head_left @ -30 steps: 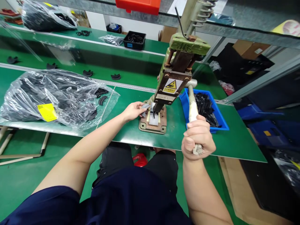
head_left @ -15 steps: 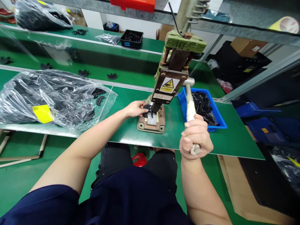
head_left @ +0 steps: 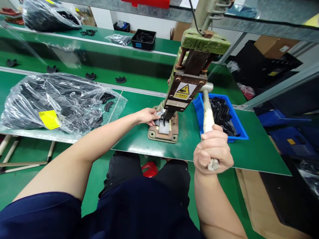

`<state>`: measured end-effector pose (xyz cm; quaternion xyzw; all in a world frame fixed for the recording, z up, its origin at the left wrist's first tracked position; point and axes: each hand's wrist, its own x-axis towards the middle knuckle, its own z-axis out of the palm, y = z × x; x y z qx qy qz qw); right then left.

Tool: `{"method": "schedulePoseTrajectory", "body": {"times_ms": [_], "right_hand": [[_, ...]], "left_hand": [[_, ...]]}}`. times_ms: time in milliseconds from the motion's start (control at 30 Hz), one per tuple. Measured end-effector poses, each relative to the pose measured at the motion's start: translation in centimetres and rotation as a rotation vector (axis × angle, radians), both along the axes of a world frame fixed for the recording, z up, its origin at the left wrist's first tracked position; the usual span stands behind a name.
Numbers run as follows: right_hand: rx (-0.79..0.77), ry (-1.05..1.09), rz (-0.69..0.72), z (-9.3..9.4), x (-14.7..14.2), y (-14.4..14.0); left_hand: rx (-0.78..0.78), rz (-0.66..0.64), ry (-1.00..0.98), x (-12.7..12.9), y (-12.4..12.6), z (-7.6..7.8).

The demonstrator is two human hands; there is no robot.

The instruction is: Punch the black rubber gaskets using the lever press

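Pinching a dark curved part (head_left: 159,117) under the press (head_left: 185,89), left hand (head_left: 147,116), right hand (head_left: 213,151) fisted round lever (head_left: 207,116).

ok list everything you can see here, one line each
hand press: one, green and brown, on the table
press lever: one, pale, in the right hand
curved part: one, dark, under the press head
blue bin: one, holds black parts, right of the press
plastic bag: one, clear, full of black parts, left
table: green
black tray: one, far bench
left hand: on the curved part
right hand: gripping the lever
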<state>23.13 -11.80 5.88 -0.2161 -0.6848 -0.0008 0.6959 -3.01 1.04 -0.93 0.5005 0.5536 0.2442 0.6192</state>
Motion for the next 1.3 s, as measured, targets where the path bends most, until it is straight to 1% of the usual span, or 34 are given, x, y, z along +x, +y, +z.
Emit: {"method": "schedulePoseTrajectory", "body": {"times_ms": [233,333,467,600,767,867,1000,1133,1233,1300], "right_hand": [[0.014,0.003,-0.004,-0.2,0.1,0.2],[-0.001,-0.003,0.000,-0.2,0.2,0.1],[0.001,-0.017,-0.013,-0.1,0.3,0.1],[0.004,-0.027,0.002,-0.1,0.5,0.1],[-0.011,-0.029,-0.021,-0.1,0.4,0.1],[0.007,-0.022,-0.017,-0.1,0.3,0.2],[0.016,-0.030,0.001,-0.3,0.4,0.3],[0.026,-0.035,0.016,-0.3,0.6,0.4],[0.011,-0.035,0.017,-0.2,0.7,0.5],[0.022,-0.022,0.014,-0.3,0.5,0.4]], "left_hand": [[-0.122,-0.044,0.052,0.0,0.2,0.6],[-0.121,-0.059,0.047,0.1,0.2,0.8],[-0.054,-0.092,-0.008,-0.3,0.3,0.8],[0.035,-0.103,-0.012,-0.7,0.6,0.8],[0.170,-0.128,-0.030,-0.6,0.8,0.8],[0.202,-0.119,-0.037,-0.4,0.7,0.7],[0.158,-0.087,-0.025,-0.2,0.7,0.6],[0.084,-0.089,-0.005,-0.1,0.9,1.1],[-0.026,-0.092,0.054,0.0,0.9,1.6],[-0.106,-0.080,0.053,0.0,0.8,1.8]]}}
